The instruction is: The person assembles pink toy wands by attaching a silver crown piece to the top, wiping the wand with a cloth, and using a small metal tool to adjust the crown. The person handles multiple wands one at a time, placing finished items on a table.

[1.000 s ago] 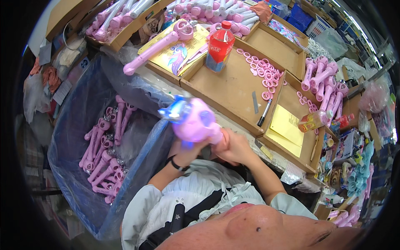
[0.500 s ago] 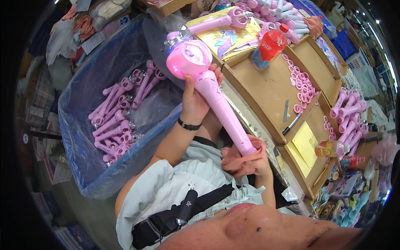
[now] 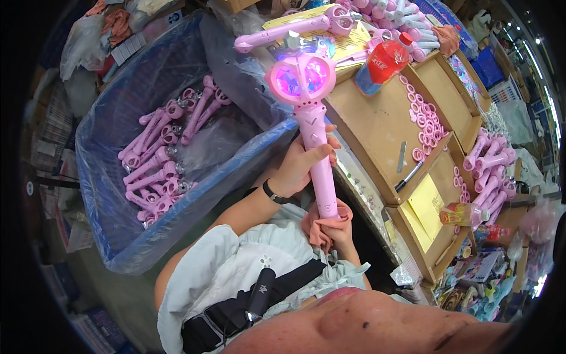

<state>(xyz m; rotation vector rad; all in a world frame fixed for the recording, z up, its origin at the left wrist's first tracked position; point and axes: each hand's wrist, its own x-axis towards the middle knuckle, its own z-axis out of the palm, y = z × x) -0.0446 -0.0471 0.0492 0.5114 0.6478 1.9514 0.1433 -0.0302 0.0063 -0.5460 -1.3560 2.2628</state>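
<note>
A pink toy wand [image 3: 320, 171] stands tilted in front of me, its round head lit purple and blue, with a clear piece on top. My left hand [image 3: 303, 162] is wrapped round the middle of the handle. My right hand [image 3: 339, 233] grips the handle's lower end through a salmon-coloured cloth [image 3: 323, 229], which covers most of its fingers. A second pink wand [image 3: 283, 33] lies on yellow paper beyond the lit head.
At left stands a blue crate [image 3: 97, 194] lined with clear plastic, holding several pink wands [image 3: 156, 171]. On the right, cardboard trays [image 3: 365, 124] hold pink rings [image 3: 427, 127], a marker [image 3: 408, 177] and yellow paper [image 3: 423, 206]. A red-labelled bottle [image 3: 382, 64] stands there; more wands [image 3: 492, 165] are piled beyond.
My left hand has slid from the wand's head down to its handle. The wand has turned more upright, its lit head now facing me. My right hand and cloth have shifted slightly left.
</note>
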